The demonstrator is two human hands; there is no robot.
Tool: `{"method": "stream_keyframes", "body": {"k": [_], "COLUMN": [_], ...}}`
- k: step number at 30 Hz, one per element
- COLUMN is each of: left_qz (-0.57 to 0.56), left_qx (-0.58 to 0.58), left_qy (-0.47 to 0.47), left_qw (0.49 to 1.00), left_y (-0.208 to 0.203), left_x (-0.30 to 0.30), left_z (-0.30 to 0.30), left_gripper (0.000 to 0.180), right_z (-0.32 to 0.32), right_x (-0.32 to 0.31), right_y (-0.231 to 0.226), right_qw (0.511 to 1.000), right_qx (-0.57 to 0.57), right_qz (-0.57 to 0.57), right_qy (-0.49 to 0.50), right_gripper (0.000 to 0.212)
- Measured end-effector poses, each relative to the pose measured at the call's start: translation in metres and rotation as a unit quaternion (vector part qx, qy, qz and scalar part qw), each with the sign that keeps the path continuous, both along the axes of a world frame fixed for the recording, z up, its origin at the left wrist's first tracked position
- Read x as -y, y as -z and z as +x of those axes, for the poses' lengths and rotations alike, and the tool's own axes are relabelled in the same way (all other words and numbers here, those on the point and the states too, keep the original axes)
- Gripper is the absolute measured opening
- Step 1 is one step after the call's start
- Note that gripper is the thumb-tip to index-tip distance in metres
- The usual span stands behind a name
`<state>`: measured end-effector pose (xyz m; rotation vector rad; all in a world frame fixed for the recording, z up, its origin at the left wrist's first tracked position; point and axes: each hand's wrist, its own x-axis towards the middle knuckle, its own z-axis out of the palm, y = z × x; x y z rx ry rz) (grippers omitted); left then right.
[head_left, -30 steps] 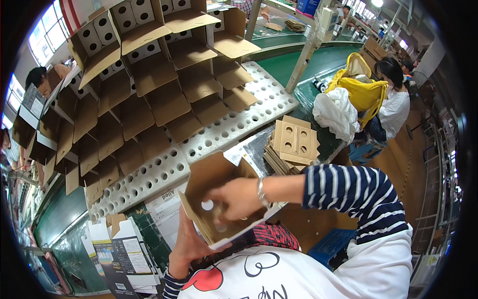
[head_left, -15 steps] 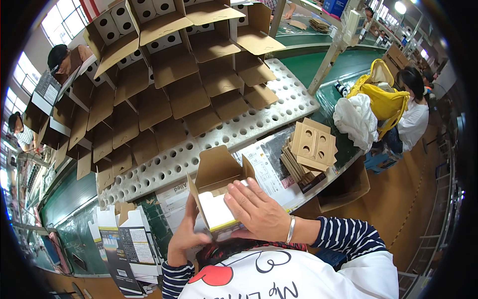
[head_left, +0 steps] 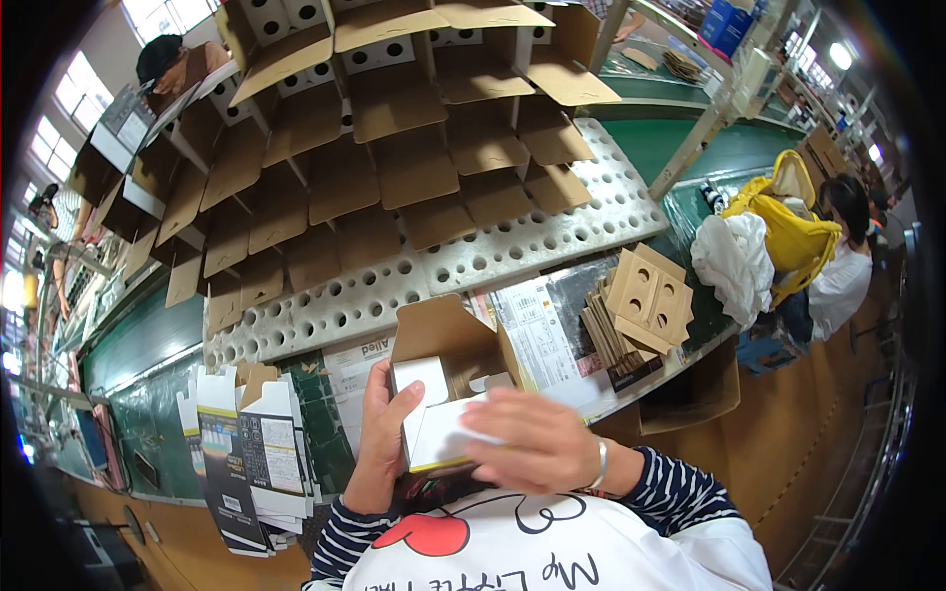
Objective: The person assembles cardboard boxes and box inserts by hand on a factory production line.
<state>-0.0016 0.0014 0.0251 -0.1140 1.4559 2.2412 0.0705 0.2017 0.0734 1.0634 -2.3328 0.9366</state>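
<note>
Your left hand grips an open carton, brown inside, white flaps beside your flat, blurred right hand; contact unclear.

The sleeves are striped, the bangle silver

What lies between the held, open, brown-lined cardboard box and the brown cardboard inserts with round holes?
Head view: flat, printed, white and dark sheeting lies between the box and the inserts.

Paned windows, upper left of frame. Bright round lamp, upper right; pale post below it. Green work surface, left. Brown floor, lower right.
</note>
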Motion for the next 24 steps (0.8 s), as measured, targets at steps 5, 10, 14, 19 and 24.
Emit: {"method": "stream_keyframes", "body": {"k": [5,10,14,19,24], "left_qz": [0.013,0.022,0.052,0.024,-0.087], "left_qx": [-0.003,-0.025,-0.032,-0.09,-0.221], "left_qy": [0.008,0.019,-0.002,0.006,0.091], "left_qw": [1.0,0.999,0.998,0.996,0.967], "left_y": [-0.006,-0.008,0.001,0.012,0.008], "left_x": [0.0,-0.005,-0.002,0.002,0.016], "left_z": [0.008,0.01,0.008,0.001,-0.008], "left_gripper": [0.042,0.04,0.038,0.032,0.025], "right_z": [-0.024,-0.028,-0.033,-0.032,-0.039], "right_x": [-0.036,-0.025,-0.012,0.0,-0.003], "right_y": [0.012,0.063,0.039,0.049,0.048], "right_qw": [0.874,0.7,0.685,0.733,0.82], "right_qx": [0.297,0.558,0.589,0.498,0.422], "right_qz": [-0.35,-0.444,-0.428,-0.455,-0.384], "right_qy": [0.161,-0.044,0.031,0.084,0.051], "right_gripper": [0.053,0.063,0.046,0.034,0.041]}}
